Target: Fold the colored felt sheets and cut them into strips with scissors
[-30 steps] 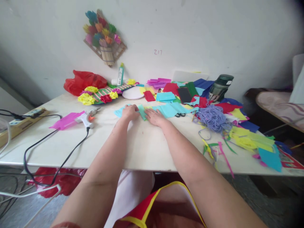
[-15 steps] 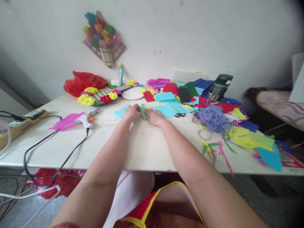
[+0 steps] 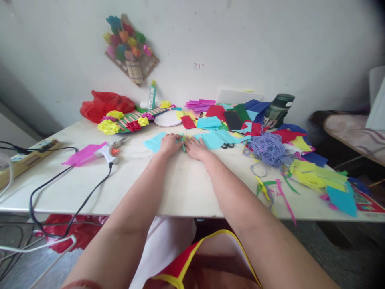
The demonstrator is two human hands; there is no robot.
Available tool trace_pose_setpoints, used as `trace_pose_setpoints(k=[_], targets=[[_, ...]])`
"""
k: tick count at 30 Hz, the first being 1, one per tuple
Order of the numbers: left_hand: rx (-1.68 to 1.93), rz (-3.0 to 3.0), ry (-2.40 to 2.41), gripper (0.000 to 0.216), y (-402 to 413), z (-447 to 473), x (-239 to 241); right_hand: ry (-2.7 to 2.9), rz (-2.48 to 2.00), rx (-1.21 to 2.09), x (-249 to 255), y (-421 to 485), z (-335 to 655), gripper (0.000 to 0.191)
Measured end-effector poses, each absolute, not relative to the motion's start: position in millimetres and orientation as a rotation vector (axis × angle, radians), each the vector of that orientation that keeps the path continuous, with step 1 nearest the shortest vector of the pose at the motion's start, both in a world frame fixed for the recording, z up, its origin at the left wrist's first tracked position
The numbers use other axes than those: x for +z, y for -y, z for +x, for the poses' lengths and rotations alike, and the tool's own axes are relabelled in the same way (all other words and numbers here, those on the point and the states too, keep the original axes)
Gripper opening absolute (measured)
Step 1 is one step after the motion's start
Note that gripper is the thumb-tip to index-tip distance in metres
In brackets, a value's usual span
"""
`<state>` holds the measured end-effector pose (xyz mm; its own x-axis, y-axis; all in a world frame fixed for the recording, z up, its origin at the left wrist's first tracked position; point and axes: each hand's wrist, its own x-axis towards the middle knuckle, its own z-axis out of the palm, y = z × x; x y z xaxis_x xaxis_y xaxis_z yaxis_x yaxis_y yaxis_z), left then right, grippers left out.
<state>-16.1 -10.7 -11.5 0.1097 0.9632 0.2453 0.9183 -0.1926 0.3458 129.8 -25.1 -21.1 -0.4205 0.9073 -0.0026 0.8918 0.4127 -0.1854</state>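
Both of my hands rest on the table over light-blue crepe paper point(image 3: 215, 139). My left hand point(image 3: 172, 144) lies palm down with its fingers stretched toward a small green paper piece point(image 3: 184, 143). From the other side my right hand point(image 3: 195, 147) presses flat, fingers spread, its tips at the same green piece. Much of that piece is hidden under the fingers. Black scissor handles point(image 3: 227, 145) stick out from beneath the blue paper, to the right of my right hand.
A glue gun point(image 3: 106, 152) lies on the left with its cord, near a power strip point(image 3: 33, 154). Purple yarn point(image 3: 267, 149) and paper scraps cover the right side. Behind are a decorated flower piece point(image 3: 132, 120), a glue tube point(image 3: 152, 95) and a dark bottle point(image 3: 279, 110).
My left hand has gone from pinching a raised green strip to lying flatter on the table. The green piece now lies low between the hands. My right hand has barely moved.
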Motion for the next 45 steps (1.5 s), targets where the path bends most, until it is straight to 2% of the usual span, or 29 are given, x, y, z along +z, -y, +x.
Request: trace_pose_setpoints(k=[19,25,32,40,45], targets=[[0.489,2.363,-1.915,0.041,10,-12,-17,2.504,-1.674,0.313,-20,24,128,0.06],[0.471,2.4,-1.929,0.041,10,-10,-18,2.448,-1.627,0.353,-21,17,133,0.055],[0.612,2.255,-2.133,0.051,13,-7,-18,2.555,-1.635,0.335,-19,20,135,0.055],[0.579,2.063,-2.193,0.027,11,-4,-13,2.518,-1.619,0.357,-18,21,136,0.054],[0.468,1.944,-2.233,0.025,1,3,-9,2.467,-1.599,0.36,-19,20,137,0.052]])
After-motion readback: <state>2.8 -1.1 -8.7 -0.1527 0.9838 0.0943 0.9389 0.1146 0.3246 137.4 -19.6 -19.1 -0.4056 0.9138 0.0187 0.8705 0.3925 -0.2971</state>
